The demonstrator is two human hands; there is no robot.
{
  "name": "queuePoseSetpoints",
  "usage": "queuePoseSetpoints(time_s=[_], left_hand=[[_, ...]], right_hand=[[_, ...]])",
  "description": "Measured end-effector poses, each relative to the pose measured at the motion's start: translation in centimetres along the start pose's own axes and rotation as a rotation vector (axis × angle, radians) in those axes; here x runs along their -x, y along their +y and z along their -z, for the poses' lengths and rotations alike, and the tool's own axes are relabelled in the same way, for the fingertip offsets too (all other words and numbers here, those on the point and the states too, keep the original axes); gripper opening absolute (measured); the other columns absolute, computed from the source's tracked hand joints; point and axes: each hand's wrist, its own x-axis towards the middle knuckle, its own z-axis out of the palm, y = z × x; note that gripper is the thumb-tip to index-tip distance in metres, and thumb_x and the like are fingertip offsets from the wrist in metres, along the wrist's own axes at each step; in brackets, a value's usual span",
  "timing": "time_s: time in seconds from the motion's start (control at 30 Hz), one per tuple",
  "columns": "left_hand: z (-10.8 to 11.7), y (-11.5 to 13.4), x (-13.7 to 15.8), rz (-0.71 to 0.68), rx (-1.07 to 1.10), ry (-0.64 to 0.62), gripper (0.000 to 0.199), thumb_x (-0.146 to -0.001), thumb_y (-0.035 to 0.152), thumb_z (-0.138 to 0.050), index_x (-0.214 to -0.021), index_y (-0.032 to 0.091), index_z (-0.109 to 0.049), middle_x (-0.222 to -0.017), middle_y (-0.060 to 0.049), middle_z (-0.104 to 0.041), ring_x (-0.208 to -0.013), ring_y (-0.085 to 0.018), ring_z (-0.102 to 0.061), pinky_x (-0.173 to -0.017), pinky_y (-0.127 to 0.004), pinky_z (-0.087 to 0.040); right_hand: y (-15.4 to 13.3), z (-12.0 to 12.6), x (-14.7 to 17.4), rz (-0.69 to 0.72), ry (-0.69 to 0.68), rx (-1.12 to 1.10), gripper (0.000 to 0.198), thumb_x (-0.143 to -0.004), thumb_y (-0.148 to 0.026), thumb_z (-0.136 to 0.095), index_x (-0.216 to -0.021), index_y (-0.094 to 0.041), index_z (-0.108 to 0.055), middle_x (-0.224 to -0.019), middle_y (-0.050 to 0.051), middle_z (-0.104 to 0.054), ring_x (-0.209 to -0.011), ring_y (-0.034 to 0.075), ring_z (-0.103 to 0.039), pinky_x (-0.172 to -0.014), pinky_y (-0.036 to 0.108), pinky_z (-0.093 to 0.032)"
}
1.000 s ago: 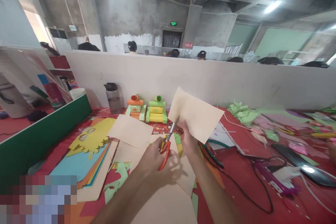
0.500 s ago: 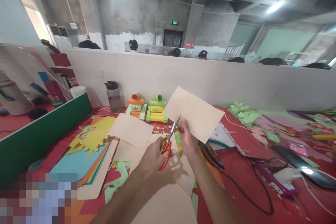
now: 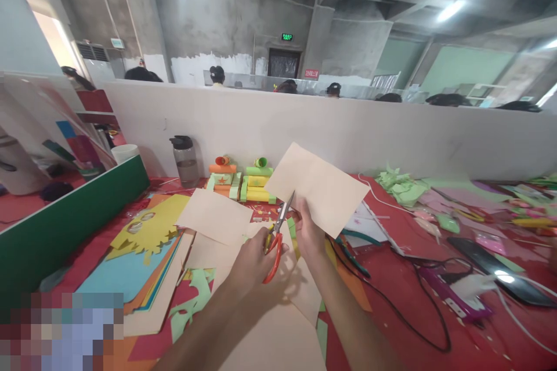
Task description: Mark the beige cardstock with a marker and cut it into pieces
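Far left: green divider board [image 3: 73, 217] along red worktop [image 3: 404, 295]. Stack of coloured paper sheets [image 3: 139, 261], yellow on top, beside it. Behind: clear water bottle with black lid [image 3: 186, 160], near orange and green paper models [image 3: 239, 179] at white partition wall [image 3: 348, 127]. Centre: left hand [image 3: 252, 261] closed through handles of red-handled scissors [image 3: 275, 239], blades up at lower edge of beige paper sheet [image 3: 317, 188]. Right hand [image 3: 308, 233] pinches that sheet's lower edge, sheet held above worktop. Right: black cable [image 3: 409, 319], green paper scraps [image 3: 400, 185].
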Motion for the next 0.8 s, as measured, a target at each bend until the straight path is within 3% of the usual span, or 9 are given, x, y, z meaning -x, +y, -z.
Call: queuePoseSetpoints(time_s=[0.2, 0.47, 0.8], left_hand=[[-0.04, 0.49, 0.08, 0.016, 0.039, -0.009, 0.007, -0.079, 0.023, -0.058, -0.080, 0.023, -0.051, -0.083, -0.002, -0.072, -0.077, -0.020, -0.068, -0.067, -0.026, -0.045], [0.21, 0.13, -0.06, -0.023, 0.071, -0.012, 0.008, -0.082, 0.027, -0.058, -0.080, 0.021, -0.053, -0.079, -0.002, -0.071, -0.071, -0.019, -0.066, -0.063, -0.026, -0.045], [0.38, -0.06, -0.23, -0.019, 0.037, -0.010, 0.015, -0.085, 0.034, -0.058, -0.079, 0.021, -0.055, -0.078, -0.003, -0.069, -0.070, -0.018, -0.064, -0.062, -0.026, -0.044]], right_hand=[[0.03, -0.09, 0.08, -0.035, 0.042, -0.033, 0.054, -0.069, -0.038, -0.085, -0.117, -0.024, -0.067, -0.125, 0.003, -0.068, -0.094, 0.019, -0.070, -0.074, 0.027, -0.061], [-0.06, -0.12, 0.13, -0.001, 0.033, -0.045, 0.056, -0.069, -0.036, -0.086, -0.119, -0.024, -0.066, -0.132, 0.004, -0.065, -0.096, 0.019, -0.070, -0.076, 0.029, -0.062], [-0.35, -0.13, 0.10, -0.018, 0.022, -0.049, 0.060, -0.064, -0.036, -0.089, -0.118, -0.022, -0.067, -0.125, 0.005, -0.069, -0.093, 0.018, -0.069, -0.078, 0.029, -0.063]])
